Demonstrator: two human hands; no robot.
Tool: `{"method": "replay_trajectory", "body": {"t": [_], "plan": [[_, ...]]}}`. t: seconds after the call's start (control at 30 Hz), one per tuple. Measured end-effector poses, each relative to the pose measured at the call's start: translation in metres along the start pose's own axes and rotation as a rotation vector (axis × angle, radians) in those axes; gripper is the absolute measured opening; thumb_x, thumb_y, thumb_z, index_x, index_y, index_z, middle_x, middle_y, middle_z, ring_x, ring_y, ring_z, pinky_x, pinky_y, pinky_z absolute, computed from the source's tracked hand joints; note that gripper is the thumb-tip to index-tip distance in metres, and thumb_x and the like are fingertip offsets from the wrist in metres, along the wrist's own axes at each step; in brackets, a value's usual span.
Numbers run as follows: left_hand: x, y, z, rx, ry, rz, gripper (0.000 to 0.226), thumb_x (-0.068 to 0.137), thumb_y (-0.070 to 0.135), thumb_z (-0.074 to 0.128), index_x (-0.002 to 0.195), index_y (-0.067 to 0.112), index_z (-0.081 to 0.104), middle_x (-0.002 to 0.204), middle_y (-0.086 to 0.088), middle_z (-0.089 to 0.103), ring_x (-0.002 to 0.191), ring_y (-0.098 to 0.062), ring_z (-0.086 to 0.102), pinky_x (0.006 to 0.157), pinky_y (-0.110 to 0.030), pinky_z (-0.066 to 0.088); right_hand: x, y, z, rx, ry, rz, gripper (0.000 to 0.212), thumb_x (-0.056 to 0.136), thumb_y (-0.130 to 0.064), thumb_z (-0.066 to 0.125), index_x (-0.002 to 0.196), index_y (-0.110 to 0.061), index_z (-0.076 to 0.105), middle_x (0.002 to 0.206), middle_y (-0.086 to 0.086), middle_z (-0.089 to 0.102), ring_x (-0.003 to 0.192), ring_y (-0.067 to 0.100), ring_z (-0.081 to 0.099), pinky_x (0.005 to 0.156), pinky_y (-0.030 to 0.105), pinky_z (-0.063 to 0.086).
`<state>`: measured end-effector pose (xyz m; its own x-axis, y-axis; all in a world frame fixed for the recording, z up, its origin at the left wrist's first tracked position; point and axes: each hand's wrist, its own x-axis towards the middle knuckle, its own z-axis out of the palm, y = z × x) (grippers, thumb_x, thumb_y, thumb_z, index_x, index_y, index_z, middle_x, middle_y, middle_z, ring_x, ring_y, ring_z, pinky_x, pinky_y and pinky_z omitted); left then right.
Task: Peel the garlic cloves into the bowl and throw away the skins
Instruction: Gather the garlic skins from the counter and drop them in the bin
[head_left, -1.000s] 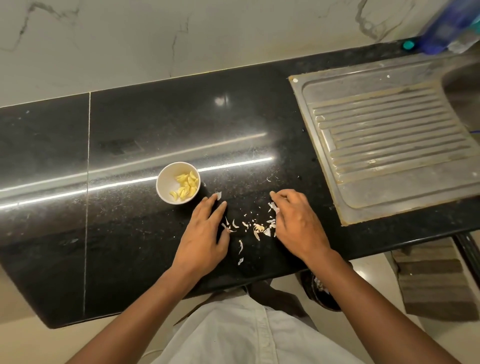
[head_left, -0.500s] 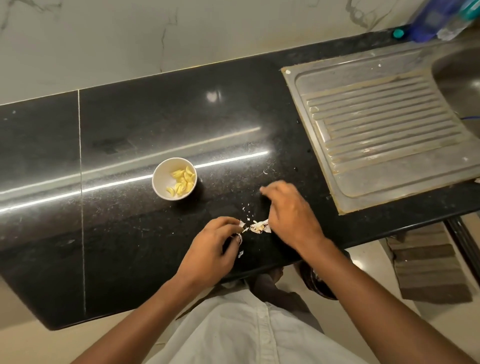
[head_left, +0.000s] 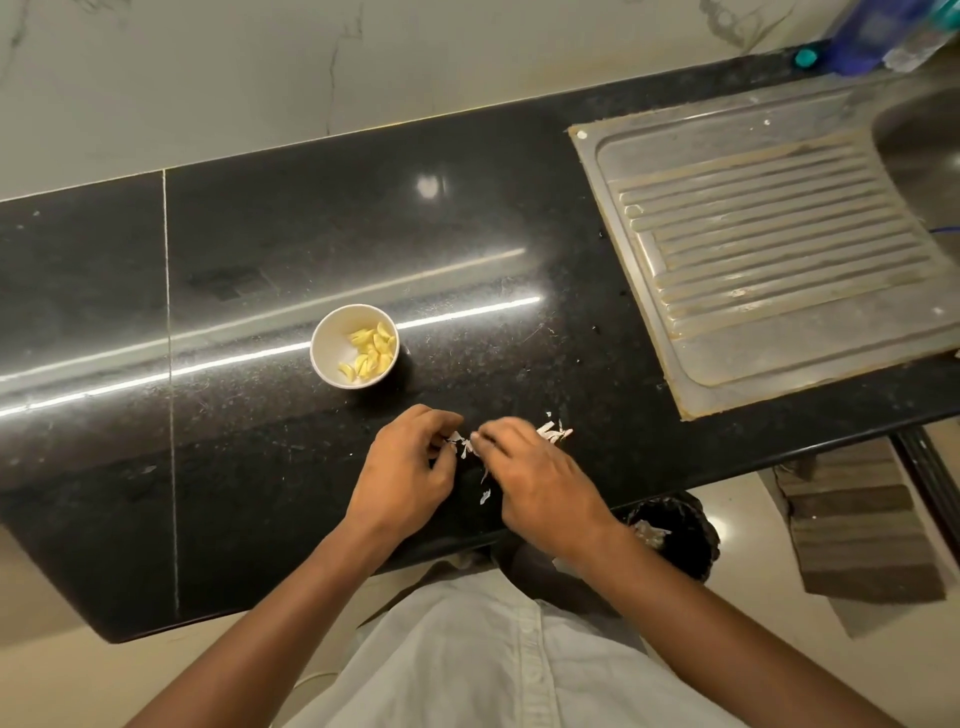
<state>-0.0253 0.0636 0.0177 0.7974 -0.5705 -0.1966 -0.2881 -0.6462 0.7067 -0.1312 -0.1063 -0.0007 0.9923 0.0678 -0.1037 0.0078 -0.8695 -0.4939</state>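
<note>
A small white bowl (head_left: 323, 347) holding several peeled yellow garlic cloves (head_left: 372, 353) stands on the black counter (head_left: 260, 493). Just in front of it, near the counter's front edge, both hands meet over a heap of white garlic skins (head_left: 555, 434). My left hand (head_left: 402, 478) has its fingers curled and pinches a few skins at its fingertips. My right hand (head_left: 540, 480) is curled over the heap, its fingertips pinching skins next to the left hand's. More skins stick out beyond its knuckles, and a few loose flakes (head_left: 485, 496) lie between the wrists.
A black bin (head_left: 685, 540) with a liner stands on the floor below the counter edge, under my right forearm. A ribbed steel drainboard (head_left: 769, 249) and sink fill the right side. Blue bottles (head_left: 872, 31) stand at the back right by the marble wall.
The scattered skins have been swept together into one heap. Both hands went from flat on the counter to curled and have closed in until their fingertips nearly touch.
</note>
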Motion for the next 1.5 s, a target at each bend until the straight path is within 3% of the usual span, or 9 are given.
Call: {"method": "replay_trajectory", "body": {"t": [0.1,0.37,0.47,0.67,0.77,0.93,1.17,1.33,1.5], "plan": [[0.0,-0.002,0.003,0.053,-0.039,-0.006,0.038,0.097,0.017,0.07,0.135,0.023,0.068,0.116,0.015,0.061,0.102,-0.003,0.064,0.093,-0.029,0.059,-0.015,0.009,-0.002,-0.028,0.058,-0.006,0.056,0.086,0.007,0.065,0.141,-0.006,0.065,0.136,0.007,0.064,0.131,0.024,0.058,0.11,0.035,0.053],[-0.003,0.012,0.016,0.157,-0.233,-0.012,0.069,0.09,0.031,0.079,0.153,0.026,0.051,0.132,0.013,0.049,0.119,-0.01,0.056,0.103,-0.034,0.056,-0.025,0.038,-0.022,-0.046,0.185,0.454,0.053,0.097,-0.005,0.061,0.15,-0.011,0.058,0.14,0.001,0.052,0.125,0.016,0.05,0.094,0.023,0.052],[-0.008,0.02,0.024,0.166,-0.25,0.017,0.07,0.088,0.03,0.082,0.151,0.024,0.053,0.133,0.011,0.05,0.119,-0.011,0.058,0.102,-0.032,0.056,-0.023,0.016,-0.014,0.008,0.144,0.399,0.05,0.098,-0.005,0.058,0.147,-0.012,0.059,0.135,0.0,0.052,0.12,0.016,0.051,0.092,0.021,0.048],[-0.013,0.017,0.017,0.093,-0.143,-0.01,0.055,0.088,0.015,0.081,0.14,0.023,0.065,0.118,0.011,0.059,0.098,-0.005,0.062,0.09,-0.027,0.059,-0.02,0.001,-0.012,0.204,0.104,0.294,0.046,0.1,-0.003,0.058,0.146,-0.013,0.062,0.128,-0.003,0.056,0.117,0.014,0.058,0.097,0.034,0.058],[-0.017,0.007,0.011,0.099,-0.129,-0.047,0.06,0.089,0.021,0.083,0.144,0.025,0.061,0.12,0.013,0.056,0.097,-0.005,0.061,0.088,-0.026,0.06,-0.016,0.013,-0.02,0.189,0.167,0.413,0.047,0.107,-0.026,0.058,0.152,-0.013,0.057,0.132,-0.002,0.055,0.122,0.013,0.057,0.102,0.038,0.057],[-0.02,0.005,0.011,0.087,-0.153,-0.058,0.063,0.089,0.021,0.083,0.147,0.023,0.059,0.12,0.012,0.057,0.096,-0.004,0.061,0.085,-0.023,0.059,-0.018,0.01,-0.02,0.126,-0.04,0.328,0.079,0.096,-0.054,0.072,0.161,-0.021,0.041,0.137,-0.008,0.043,0.129,0.01,0.048,0.105,0.031,0.052],[-0.015,0.016,0.025,0.132,-0.152,-0.023,0.049,0.092,0.021,0.081,0.139,0.025,0.067,0.113,0.007,0.061,0.094,-0.009,0.064,0.084,-0.025,0.059,-0.018,0.001,0.0,0.094,0.001,0.207,0.05,0.102,-0.029,0.072,0.149,-0.026,0.057,0.131,-0.007,0.048,0.121,0.012,0.056,0.096,0.033,0.06],[-0.013,0.015,0.027,0.145,-0.107,0.0,0.025,0.096,0.023,0.076,0.121,0.023,0.079,0.105,0.005,0.067,0.09,-0.01,0.065,0.081,-0.032,0.06,-0.015,-0.005,0.003,0.107,0.066,0.223,0.025,0.106,-0.025,0.065,0.129,-0.019,0.072,0.116,-0.003,0.057,0.106,0.012,0.061,0.088,0.031,0.06],[-0.013,0.013,0.032,0.138,-0.054,0.029,0.017,0.095,0.014,0.075,0.109,0.019,0.082,0.099,0.003,0.072,0.088,-0.01,0.066,0.082,-0.032,0.06,-0.009,-0.008,0.009,0.111,0.125,0.248,0.017,0.108,-0.018,0.061,0.113,-0.014,0.076,0.109,0.0,0.064,0.1,0.013,0.065,0.088,0.028,0.059]]}}
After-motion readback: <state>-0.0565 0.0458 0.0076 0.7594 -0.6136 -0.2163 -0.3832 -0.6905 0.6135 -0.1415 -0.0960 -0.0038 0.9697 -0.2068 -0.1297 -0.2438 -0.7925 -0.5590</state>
